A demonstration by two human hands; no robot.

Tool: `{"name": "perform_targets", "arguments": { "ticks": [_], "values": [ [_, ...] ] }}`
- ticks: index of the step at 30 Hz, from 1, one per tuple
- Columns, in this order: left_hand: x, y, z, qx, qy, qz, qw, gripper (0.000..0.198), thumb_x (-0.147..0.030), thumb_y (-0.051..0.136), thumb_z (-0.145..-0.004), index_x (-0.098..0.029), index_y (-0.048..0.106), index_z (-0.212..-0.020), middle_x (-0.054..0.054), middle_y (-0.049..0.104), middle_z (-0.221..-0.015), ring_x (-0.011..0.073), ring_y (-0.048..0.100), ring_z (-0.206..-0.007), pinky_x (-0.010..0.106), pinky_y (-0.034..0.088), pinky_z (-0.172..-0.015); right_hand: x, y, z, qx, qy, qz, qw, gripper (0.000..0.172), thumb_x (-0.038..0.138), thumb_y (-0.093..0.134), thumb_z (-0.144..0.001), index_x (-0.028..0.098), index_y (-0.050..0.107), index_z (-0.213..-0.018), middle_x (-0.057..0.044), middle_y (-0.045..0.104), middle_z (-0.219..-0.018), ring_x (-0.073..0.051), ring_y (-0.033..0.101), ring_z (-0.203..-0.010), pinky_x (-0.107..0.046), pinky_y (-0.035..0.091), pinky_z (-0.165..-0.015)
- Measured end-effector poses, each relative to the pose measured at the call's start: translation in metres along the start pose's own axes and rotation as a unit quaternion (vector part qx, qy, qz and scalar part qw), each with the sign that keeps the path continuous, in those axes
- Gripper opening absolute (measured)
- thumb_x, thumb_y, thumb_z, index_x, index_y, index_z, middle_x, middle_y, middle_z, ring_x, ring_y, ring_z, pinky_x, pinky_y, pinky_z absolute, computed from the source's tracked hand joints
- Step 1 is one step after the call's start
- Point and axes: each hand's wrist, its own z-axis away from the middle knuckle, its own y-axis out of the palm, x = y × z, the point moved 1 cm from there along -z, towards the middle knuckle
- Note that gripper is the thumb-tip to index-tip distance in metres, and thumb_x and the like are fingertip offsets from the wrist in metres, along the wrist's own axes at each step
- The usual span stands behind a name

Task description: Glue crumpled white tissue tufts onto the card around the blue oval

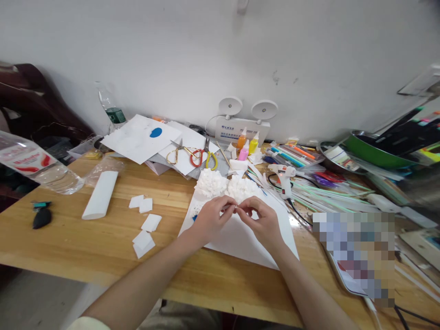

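Note:
My left hand (pixel 210 217) and my right hand (pixel 260 219) meet over a white sheet of paper (pixel 240 240) on the wooden table (pixel 103 247). Both pinch a small white piece of tissue (pixel 234 208) between their fingertips. Just beyond my fingers lie two fluffy white tissue clumps (pixel 225 185) on the far end of the sheet.
Small white paper squares (pixel 146 224) and a white roll (pixel 100 195) lie to the left. Scissors (pixel 192 156), paint bottles (pixel 247 144), a glue gun (pixel 283 178), markers and straws (pixel 309 188) crowd the back and right. A plastic bottle (pixel 37 167) lies at far left.

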Motion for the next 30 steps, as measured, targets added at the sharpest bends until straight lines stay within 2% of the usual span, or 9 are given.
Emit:
{"name": "perform_targets", "arguments": {
  "ticks": [16, 19, 22, 26, 30],
  "values": [
    [-0.0025, -0.0007, -0.0007, -0.013, 0.004, 0.002, 1.000, 0.018, -0.020, 0.044, -0.082, -0.019, 0.061, -0.089, 0.003, 0.065, -0.086, 0.0140, 0.058, -0.080, 0.024, 0.045, -0.071, -0.0027, -0.0005, 0.0012, -0.024, 0.027, 0.004, 0.999, 0.011, 0.027, 0.057, -0.078, 0.019, 0.058, -0.071, -0.001, 0.055, -0.068, -0.011, 0.047, -0.058, -0.025, 0.040, -0.054],
    [-0.0056, -0.0010, -0.0002, -0.011, 0.000, 0.010, 1.000, 0.019, -0.020, 0.045, -0.081, -0.019, 0.062, -0.090, 0.003, 0.065, -0.086, 0.0136, 0.058, -0.079, 0.024, 0.046, -0.070, -0.0029, 0.0000, 0.0019, -0.048, 0.017, 0.021, 0.998, 0.009, 0.028, 0.058, -0.077, 0.020, 0.058, -0.074, -0.001, 0.054, -0.069, -0.012, 0.047, -0.058, -0.026, 0.041, -0.053],
    [-0.0078, -0.0014, 0.0003, -0.016, 0.000, 0.020, 1.000, 0.019, -0.022, 0.049, -0.079, -0.018, 0.062, -0.091, 0.004, 0.065, -0.086, 0.0143, 0.058, -0.078, 0.024, 0.047, -0.070, -0.0026, 0.0025, 0.0036, -0.092, -0.022, 0.053, 0.994, 0.005, 0.024, 0.059, -0.076, 0.020, 0.060, -0.079, -0.002, 0.055, -0.072, -0.012, 0.049, -0.058, -0.027, 0.043, -0.054],
    [-0.0085, -0.0021, -0.0001, -0.015, -0.010, 0.029, 0.999, 0.020, -0.023, 0.050, -0.078, -0.018, 0.063, -0.092, 0.004, 0.066, -0.085, 0.0150, 0.058, -0.076, 0.026, 0.048, -0.070, -0.0034, 0.0065, 0.0057, -0.148, -0.118, 0.112, 0.975, 0.008, 0.017, 0.059, -0.076, 0.022, 0.064, -0.080, -0.004, 0.059, -0.073, -0.016, 0.055, -0.067, -0.030, 0.047, -0.059],
    [-0.0090, -0.0025, -0.0006, -0.003, -0.021, 0.044, 0.999, 0.021, -0.023, 0.048, -0.079, -0.019, 0.063, -0.093, 0.004, 0.066, -0.087, 0.0150, 0.058, -0.077, 0.026, 0.048, -0.069, -0.0048, 0.0071, 0.0047, -0.168, -0.188, 0.141, 0.957, 0.013, 0.011, 0.061, -0.072, 0.022, 0.064, -0.080, -0.004, 0.059, -0.070, -0.016, 0.054, -0.066, -0.031, 0.048, -0.058]
  ]
}}
